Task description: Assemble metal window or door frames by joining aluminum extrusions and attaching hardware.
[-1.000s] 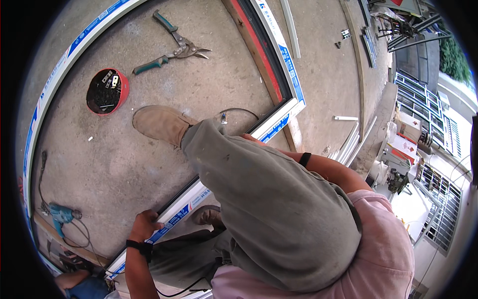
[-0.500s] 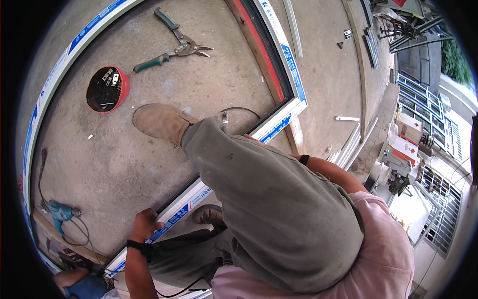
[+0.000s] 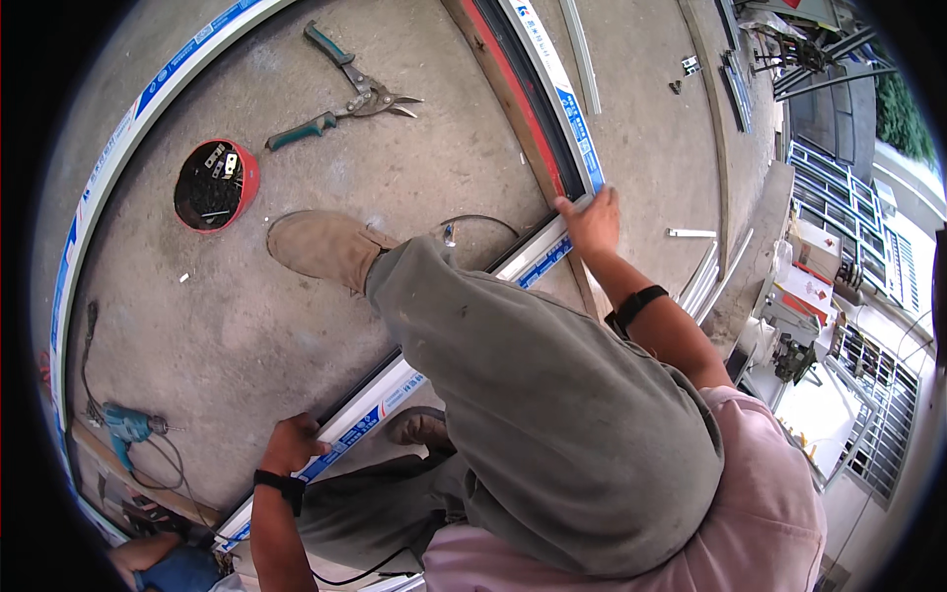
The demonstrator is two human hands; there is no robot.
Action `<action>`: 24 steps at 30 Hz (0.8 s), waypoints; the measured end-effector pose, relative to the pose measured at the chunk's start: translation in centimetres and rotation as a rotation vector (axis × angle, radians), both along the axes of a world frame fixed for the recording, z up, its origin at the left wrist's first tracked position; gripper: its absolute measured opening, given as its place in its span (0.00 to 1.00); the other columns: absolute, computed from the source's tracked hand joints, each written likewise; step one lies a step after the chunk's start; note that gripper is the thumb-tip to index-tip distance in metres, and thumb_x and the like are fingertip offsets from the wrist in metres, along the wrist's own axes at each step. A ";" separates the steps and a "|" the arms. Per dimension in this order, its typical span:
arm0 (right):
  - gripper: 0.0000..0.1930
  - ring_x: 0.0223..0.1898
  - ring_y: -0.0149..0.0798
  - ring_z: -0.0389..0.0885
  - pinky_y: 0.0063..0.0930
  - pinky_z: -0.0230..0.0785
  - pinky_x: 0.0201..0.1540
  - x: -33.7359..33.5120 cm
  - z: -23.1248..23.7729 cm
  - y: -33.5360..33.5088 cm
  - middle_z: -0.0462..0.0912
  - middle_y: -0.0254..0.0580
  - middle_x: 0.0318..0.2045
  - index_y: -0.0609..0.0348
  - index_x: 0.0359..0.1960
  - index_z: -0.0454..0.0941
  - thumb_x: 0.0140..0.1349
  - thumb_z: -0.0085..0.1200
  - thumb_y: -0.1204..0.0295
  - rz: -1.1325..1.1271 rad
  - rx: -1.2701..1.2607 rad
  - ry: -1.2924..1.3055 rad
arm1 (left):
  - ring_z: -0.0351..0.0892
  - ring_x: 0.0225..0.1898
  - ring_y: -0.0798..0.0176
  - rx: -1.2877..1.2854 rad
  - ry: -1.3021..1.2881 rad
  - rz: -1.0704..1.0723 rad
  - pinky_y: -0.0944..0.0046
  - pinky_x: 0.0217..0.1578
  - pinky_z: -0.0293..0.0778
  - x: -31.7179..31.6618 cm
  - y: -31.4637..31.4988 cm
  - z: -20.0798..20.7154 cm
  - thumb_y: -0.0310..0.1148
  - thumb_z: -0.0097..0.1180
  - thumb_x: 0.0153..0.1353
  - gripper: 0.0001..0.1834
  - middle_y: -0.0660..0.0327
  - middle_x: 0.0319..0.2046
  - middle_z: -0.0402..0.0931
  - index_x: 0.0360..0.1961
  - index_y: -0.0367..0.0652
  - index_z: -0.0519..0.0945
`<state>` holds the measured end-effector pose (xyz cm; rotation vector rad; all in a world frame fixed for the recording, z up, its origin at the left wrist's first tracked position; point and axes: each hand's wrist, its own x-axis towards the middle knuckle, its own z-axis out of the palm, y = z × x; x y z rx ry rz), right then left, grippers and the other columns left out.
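A white window frame (image 3: 548, 249) with blue protective tape lies flat on the concrete floor. My left hand (image 3: 292, 444) grips its near rail at the lower left, a black band on the wrist. My right hand (image 3: 593, 219) rests on the frame's corner at the right, where the near rail meets the far side bar; its fingers lie over the profile. My grey-trousered leg (image 3: 513, 385) and tan boot (image 3: 321, 247) stand inside the frame.
Green-handled tin snips (image 3: 345, 99) lie on the floor at the top. A red round tub of small fittings (image 3: 214, 185) sits to the left. A teal power drill (image 3: 128, 426) with its cord lies at the lower left. Loose white profiles (image 3: 705, 281) lie at the right.
My right hand, hidden behind my leg before, has reached up onto the frame's right corner. My left hand has kept its grip on the near rail.
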<state>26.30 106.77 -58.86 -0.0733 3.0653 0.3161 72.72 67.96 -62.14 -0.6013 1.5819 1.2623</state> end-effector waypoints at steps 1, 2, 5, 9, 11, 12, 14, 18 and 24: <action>0.47 0.64 0.60 0.67 0.46 0.63 0.66 -1.0 -0.1 0.5 0.66 0.67 0.62 0.72 0.63 0.61 0.53 0.65 0.46 0.000 0.002 0.004 | 0.84 0.39 0.49 0.005 -0.032 -0.001 0.58 0.42 0.76 -0.4 0.1 0.2 0.32 0.78 0.37 0.26 0.46 0.35 0.83 0.39 0.33 0.82; 0.52 0.64 0.61 0.68 0.46 0.63 0.65 -1.6 0.2 -0.5 0.65 0.69 0.62 0.74 0.65 0.57 0.51 0.65 0.43 -0.294 -0.032 -0.075 | 0.84 0.39 0.49 -0.004 -0.039 0.000 0.58 0.42 0.76 -0.1 -0.1 0.2 0.32 0.78 0.37 0.26 0.46 0.35 0.83 0.39 0.33 0.82; 0.58 0.65 0.61 0.68 0.46 0.62 0.66 -3.1 0.4 -0.9 0.64 0.71 0.63 0.77 0.66 0.53 0.47 0.67 0.40 -0.677 -0.096 -0.132 | 0.84 0.39 0.49 0.008 -0.026 0.002 0.58 0.43 0.76 0.3 -0.3 0.3 0.31 0.78 0.38 0.26 0.45 0.36 0.83 0.40 0.32 0.82; 0.56 0.52 0.53 0.80 0.43 0.73 0.53 -4.3 -1.7 2.1 0.76 0.62 0.53 0.76 0.63 0.58 0.44 0.71 0.42 -0.878 -0.186 -0.101 | 0.84 0.40 0.49 0.007 -0.032 -0.026 0.59 0.43 0.76 -0.3 -0.1 0.1 0.32 0.78 0.38 0.27 0.45 0.36 0.83 0.41 0.32 0.82; 0.37 0.37 0.44 0.85 0.37 0.77 0.37 -3.8 -3.2 3.6 0.83 0.48 0.40 0.69 0.52 0.74 0.50 0.71 0.50 -0.833 -0.452 -0.249 | 0.84 0.40 0.49 0.017 -0.036 -0.028 0.58 0.44 0.76 -0.4 0.0 0.0 0.32 0.78 0.38 0.27 0.45 0.36 0.83 0.41 0.32 0.82; 0.37 0.37 0.44 0.85 0.37 0.77 0.37 -3.9 -3.5 3.7 0.83 0.48 0.40 0.69 0.52 0.74 0.50 0.71 0.50 -0.833 -0.454 -0.253 | 0.84 0.40 0.49 0.008 -0.037 -0.042 0.58 0.44 0.76 -0.3 -0.2 0.1 0.32 0.78 0.38 0.28 0.45 0.36 0.83 0.42 0.33 0.82; 0.28 0.35 0.42 0.84 0.37 0.76 0.36 -3.9 -3.1 3.2 0.84 0.46 0.37 0.64 0.47 0.80 0.54 0.68 0.53 -0.900 -0.536 -0.374 | 0.84 0.41 0.49 0.001 -0.038 -0.063 0.58 0.44 0.76 -0.6 -0.4 0.3 0.33 0.78 0.38 0.28 0.45 0.37 0.83 0.42 0.33 0.82; 0.29 0.36 0.40 0.85 0.36 0.76 0.35 -3.9 -4.1 4.6 0.85 0.47 0.37 0.68 0.46 0.80 0.54 0.67 0.53 -0.837 -0.380 -0.268 | 0.84 0.42 0.48 0.035 -0.034 -0.080 0.59 0.45 0.76 -2.8 0.5 0.5 0.36 0.74 0.45 0.26 0.45 0.38 0.83 0.45 0.34 0.82; 0.31 0.38 0.43 0.86 0.35 0.76 0.39 -2.4 -2.6 2.3 0.86 0.50 0.37 0.70 0.45 0.81 0.52 0.66 0.51 -0.770 -0.398 -0.205 | 0.83 0.44 0.46 0.106 0.155 0.059 0.56 0.47 0.76 -8.1 4.3 0.8 0.37 0.66 0.54 0.23 0.45 0.42 0.82 0.49 0.36 0.82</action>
